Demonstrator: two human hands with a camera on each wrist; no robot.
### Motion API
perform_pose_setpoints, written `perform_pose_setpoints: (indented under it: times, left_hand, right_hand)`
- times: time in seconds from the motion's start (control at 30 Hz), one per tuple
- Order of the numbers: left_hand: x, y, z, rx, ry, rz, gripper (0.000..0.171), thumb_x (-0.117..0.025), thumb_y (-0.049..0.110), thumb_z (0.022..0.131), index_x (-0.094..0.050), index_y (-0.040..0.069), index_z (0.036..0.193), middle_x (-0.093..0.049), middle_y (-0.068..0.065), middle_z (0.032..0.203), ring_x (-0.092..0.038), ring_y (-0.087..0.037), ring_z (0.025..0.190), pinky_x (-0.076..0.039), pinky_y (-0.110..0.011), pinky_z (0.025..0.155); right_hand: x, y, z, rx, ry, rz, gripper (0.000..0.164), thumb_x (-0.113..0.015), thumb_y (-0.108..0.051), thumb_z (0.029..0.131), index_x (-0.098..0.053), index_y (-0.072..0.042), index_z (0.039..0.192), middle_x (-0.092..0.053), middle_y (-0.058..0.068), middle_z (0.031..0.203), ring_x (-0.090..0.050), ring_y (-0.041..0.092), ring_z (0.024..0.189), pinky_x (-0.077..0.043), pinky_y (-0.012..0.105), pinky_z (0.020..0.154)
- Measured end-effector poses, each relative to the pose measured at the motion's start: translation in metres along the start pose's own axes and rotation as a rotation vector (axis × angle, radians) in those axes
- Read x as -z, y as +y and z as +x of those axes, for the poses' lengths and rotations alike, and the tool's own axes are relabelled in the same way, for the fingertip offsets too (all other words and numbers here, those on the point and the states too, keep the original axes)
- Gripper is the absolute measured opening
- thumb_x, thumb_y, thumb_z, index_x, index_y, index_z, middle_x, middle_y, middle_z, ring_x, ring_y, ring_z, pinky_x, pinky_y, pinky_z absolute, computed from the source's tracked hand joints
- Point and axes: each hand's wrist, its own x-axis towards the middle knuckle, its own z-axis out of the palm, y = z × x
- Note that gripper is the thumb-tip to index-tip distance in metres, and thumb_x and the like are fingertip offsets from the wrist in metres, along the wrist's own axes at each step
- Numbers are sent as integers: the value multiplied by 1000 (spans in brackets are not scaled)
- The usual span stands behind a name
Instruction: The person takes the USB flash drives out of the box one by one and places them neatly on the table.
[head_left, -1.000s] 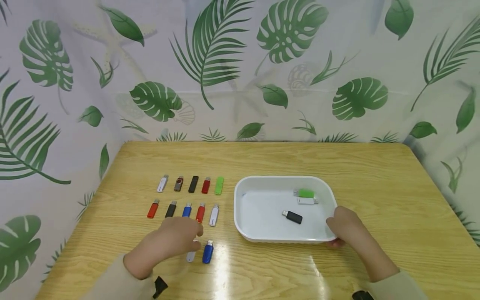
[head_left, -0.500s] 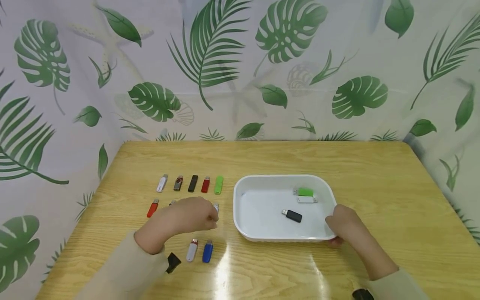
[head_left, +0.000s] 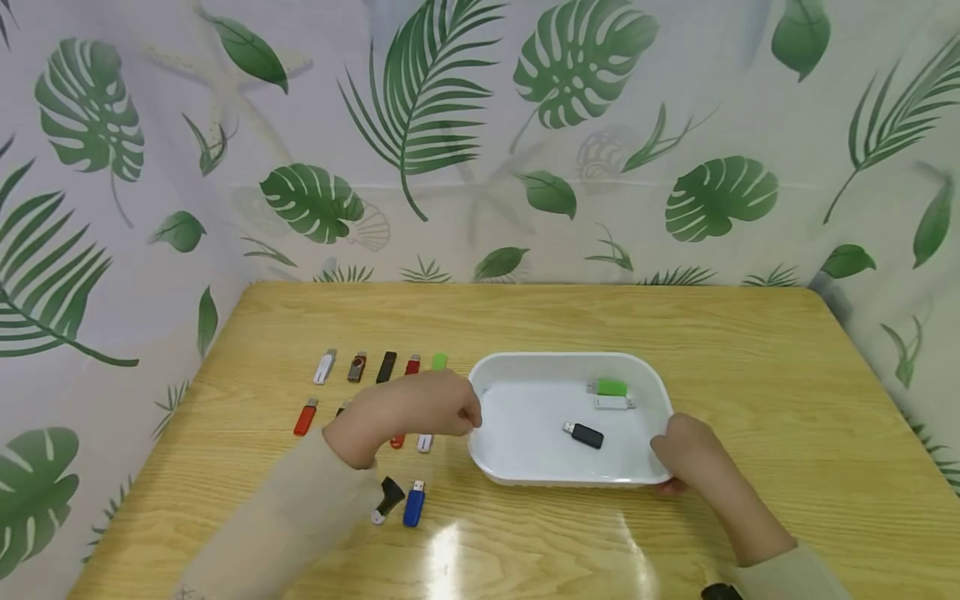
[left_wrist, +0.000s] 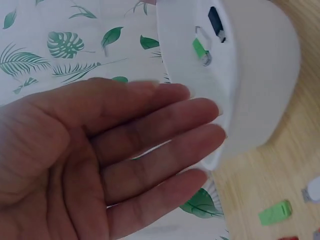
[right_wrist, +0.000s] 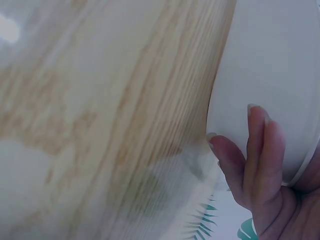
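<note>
A white plastic tray [head_left: 525, 429] stands right of centre on the table. Inside it lie a green USB stick [head_left: 611, 387], a white USB stick [head_left: 611, 403] and a black USB stick [head_left: 587, 436]. My left hand [head_left: 416, 404] is at the tray's left rim, its fingertips overlapping the edge. In the left wrist view its fingers [left_wrist: 170, 150] are nearly straight, the thumb lies along the index finger, and nothing shows in the palm. At the tray's near right corner my right hand [head_left: 693, 450] grips the rim, with fingers [right_wrist: 262, 150] along the outer wall.
Left of the tray, USB sticks lie in rows, several of them partly hidden by my left hand and sleeve. In front lies a blue USB stick [head_left: 414, 504], beside a partly covered white one. A leaf-patterned cloth [head_left: 480, 125] hangs behind the wooden table [head_left: 772, 358].
My left hand has moved from the front USB sticks up and right to the tray's left rim. The right hand stays at its corner, and the tray's contents look the same.
</note>
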Motion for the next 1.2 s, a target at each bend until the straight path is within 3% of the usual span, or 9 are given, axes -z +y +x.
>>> perform_pose_setpoints:
  times: [0.13, 0.27, 0.43, 0.7, 0.97, 1.2]
  left_hand:
    - [6, 6, 11, -4, -37, 3, 21, -54, 5, 93, -71, 7, 105, -67, -5, 109, -62, -16, 98, -50, -29, 82]
    - [10, 9, 23, -8, -49, 24, 21, -55, 7, 93, -70, 9, 107, -67, -4, 111, -61, -17, 105, -50, -30, 84]
    - [15, 15, 35, -33, -51, 64, 20, -57, 11, 93, -70, 8, 108, -67, -4, 111, -61, -17, 104, -50, -29, 84]
    - [30, 24, 49, -18, -24, 41, 23, -57, 17, 95, -68, 9, 114, -66, -3, 114, -61, -15, 103, -50, -28, 82]
    - [25, 34, 69, -103, -32, 61, 26, -58, 22, 95, -67, 8, 115, -66, -2, 114, -61, -12, 100, -49, -24, 83]
    - [26, 38, 85, -127, -35, 54, 23, -58, 19, 95, -69, 8, 111, -68, 0, 106, -61, -7, 89, -48, -21, 76]
  right_hand:
    - [-1, 1, 1, -2, 0, 1, 20, -38, 0, 88, -41, 18, 96, -51, 24, 76, -60, 20, 47, -52, 30, 48]
    - [-2, 2, 2, -2, 5, -12, 20, -38, 0, 88, -41, 18, 96, -51, 23, 75, -60, 20, 47, -52, 30, 47]
    - [-3, 4, 2, -4, 15, -23, 21, -38, 0, 88, -42, 18, 97, -51, 23, 75, -59, 20, 47, -52, 29, 47]
    - [-6, 3, 2, -3, 20, -36, 20, -38, -1, 90, -43, 17, 95, -53, 21, 72, -59, 19, 46, -51, 29, 46]
    - [-6, 4, 1, 20, 40, -41, 18, -37, 0, 88, -46, 15, 87, -53, 20, 69, -58, 18, 44, -51, 29, 45]
    - [-6, 4, 1, 5, 32, -28, 19, -34, 1, 87, -45, 17, 90, -53, 22, 71, -59, 19, 45, -51, 29, 45]
